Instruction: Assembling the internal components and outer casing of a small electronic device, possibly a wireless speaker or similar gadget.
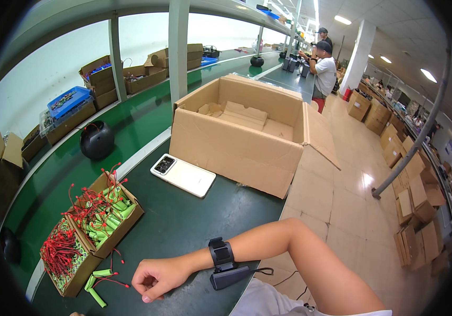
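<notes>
My right hand (158, 278) rests over the green tabletop with its fingers curled in; nothing shows in it. It wears a black wrist strap with a small black box (229, 276). Only a sliver of my left hand (77, 314) shows at the lower edge, its fingers out of sight. Just left of my right hand lie a few loose green battery cells (98, 296) with red wires. Beyond them stands a divided cardboard box (119, 236). One part holds jumbled green cells with red leads; the other holds upright cells under a bundle of red wires (62, 252).
A white phone (189, 179) lies before a big open carton (236, 147) at the table's edge. On the green conveyor (131, 131) sits a round black shell (97, 140). Blue trays (70, 101) and cartons line its far side. A person (325, 73) sits farther along.
</notes>
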The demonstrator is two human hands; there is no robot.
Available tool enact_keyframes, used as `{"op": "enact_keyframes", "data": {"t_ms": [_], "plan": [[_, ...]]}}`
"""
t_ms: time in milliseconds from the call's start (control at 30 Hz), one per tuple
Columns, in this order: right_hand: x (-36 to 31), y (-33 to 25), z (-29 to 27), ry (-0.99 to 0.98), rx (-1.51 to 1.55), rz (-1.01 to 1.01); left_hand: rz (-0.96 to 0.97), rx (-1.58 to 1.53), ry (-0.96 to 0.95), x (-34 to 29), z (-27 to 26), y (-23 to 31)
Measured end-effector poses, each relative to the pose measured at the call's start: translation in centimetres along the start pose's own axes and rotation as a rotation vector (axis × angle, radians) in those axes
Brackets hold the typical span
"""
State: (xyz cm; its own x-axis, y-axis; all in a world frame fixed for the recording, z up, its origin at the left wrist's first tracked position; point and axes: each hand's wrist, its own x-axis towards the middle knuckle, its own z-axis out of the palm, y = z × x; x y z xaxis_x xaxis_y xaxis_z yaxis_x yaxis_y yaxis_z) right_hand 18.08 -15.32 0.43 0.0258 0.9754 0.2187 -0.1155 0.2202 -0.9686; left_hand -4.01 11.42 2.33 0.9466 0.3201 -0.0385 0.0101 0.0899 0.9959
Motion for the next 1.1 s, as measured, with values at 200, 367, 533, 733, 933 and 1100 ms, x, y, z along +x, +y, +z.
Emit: {"op": "enact_keyframes", "data": {"t_ms": [200, 367, 533, 733, 933, 1100], "plan": [[-0.2, -0.2, 0.1, 0.013, -0.321, -0.052, -0.006, 0.031, 0.006, -0.1, 0.4, 0.3], [-0.2, -0.3, -0.1, 0.041, -0.396, -0.113, 0.008, 0.031, -0.016, -0.2, 0.3, 0.4], [-0.4, -0.3, -0.3, 0.094, -0.306, -0.086, 0.043, 0.029, -0.066, -0.2, 0.3, 0.4], [-0.1, 0.0, -0.6, 0.098, -0.065, -0.063, 0.035, 0.053, -0.049, -0.5, 0.8, 0.8], [0.1, -0.1, -2.0, 0.247, 0.046, -0.025, -0.002, 0.085, -0.036, -0.7, 1.0, 1.0], [-0.5, -1.2, -3.4, 0.2, -0.713, -0.11, 0.015, 0.039, -0.056, -0.2, 0.6, 0.4]]}}
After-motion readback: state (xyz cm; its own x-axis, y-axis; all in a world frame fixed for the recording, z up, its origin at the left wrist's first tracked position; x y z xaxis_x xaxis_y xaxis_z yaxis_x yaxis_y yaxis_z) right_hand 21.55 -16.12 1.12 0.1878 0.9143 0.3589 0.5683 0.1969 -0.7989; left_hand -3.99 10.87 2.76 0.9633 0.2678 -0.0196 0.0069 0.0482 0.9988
